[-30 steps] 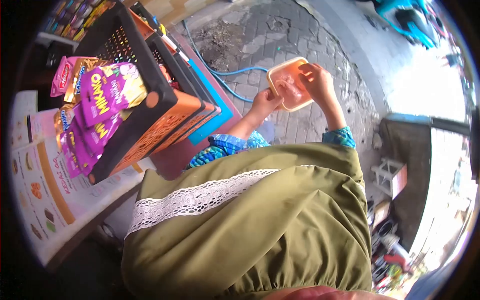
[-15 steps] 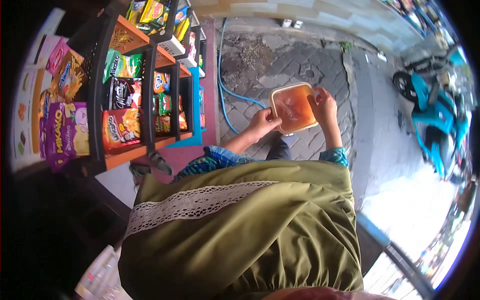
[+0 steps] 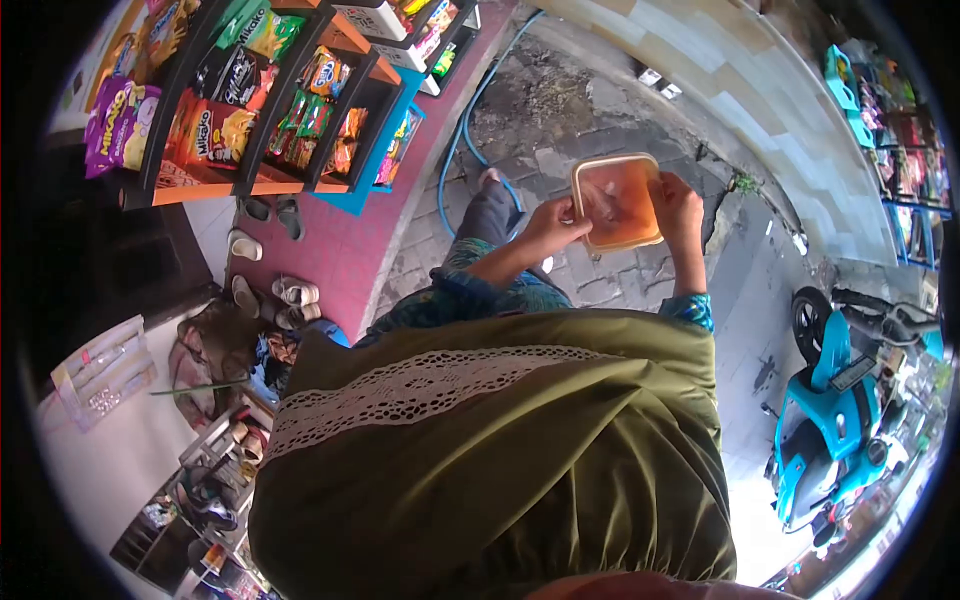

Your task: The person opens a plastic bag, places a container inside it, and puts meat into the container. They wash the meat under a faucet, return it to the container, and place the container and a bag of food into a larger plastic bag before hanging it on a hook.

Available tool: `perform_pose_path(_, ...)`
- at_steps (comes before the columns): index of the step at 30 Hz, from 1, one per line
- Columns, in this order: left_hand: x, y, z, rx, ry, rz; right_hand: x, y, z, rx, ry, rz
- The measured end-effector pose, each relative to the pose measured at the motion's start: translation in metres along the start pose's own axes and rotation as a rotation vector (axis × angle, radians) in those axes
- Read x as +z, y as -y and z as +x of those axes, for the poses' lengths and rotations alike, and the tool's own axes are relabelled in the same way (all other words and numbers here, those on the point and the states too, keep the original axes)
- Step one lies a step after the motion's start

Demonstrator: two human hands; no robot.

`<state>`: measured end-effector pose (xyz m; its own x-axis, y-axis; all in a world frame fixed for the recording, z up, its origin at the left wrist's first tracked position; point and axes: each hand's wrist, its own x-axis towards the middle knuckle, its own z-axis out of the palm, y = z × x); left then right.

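Tub (image 3: 627, 244) was out over paving (image 3: 603, 286), probably to keep drips off clothes. Left hand (image 3: 549, 228): grip nearly closed on its side, likely steadying. Right hand (image 3: 681, 212): grip curled at opposite edge, exact hold unclear. Hose (image 3: 443, 190) lay leftward.

Snack rack (image 3: 275, 187) on L, scooter (image 3: 835, 410) on R, hose (image 3: 443, 185) btwn
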<state>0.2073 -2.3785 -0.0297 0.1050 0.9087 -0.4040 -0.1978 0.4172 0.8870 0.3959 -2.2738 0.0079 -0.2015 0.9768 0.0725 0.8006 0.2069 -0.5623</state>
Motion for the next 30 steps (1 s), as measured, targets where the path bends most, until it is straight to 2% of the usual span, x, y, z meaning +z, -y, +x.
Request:
perform_pose_path(3,0.011,0.011,0.019,0.094,-0.041,-0.04,-0.006,-0.011,0.013,-0.028,0.001,0.0)
perform_pose_path(8,0.023,0.012,0.037,0.089,-0.07,-0.105,-0.013,-0.02,0.037,-0.064,0.02,0.005)
perform_pose_path(15,0.009,0.006,0.06,0.071,-0.117,-0.129,0.006,-0.019,0.073,-0.064,0.044,0.099)
perform_pose_path(24,-0.072,-0.006,0.101,0.042,-0.208,-0.152,0.075,0.024,0.145,-0.042,0.136,0.078)
perform_pose_path(26,-0.108,-0.014,0.117,0.047,-0.154,-0.065,0.1,0.038,0.167,-0.039,0.16,0.053)
perform_pose_path(28,-0.136,-0.016,0.13,0.049,-0.201,-0.117,0.132,0.047,0.187,-0.028,0.198,0.05)
perform_pose_path(30,-0.174,-0.01,0.151,0.029,-0.187,-0.029,0.18,0.043,0.209,-0.033,0.206,0.042)
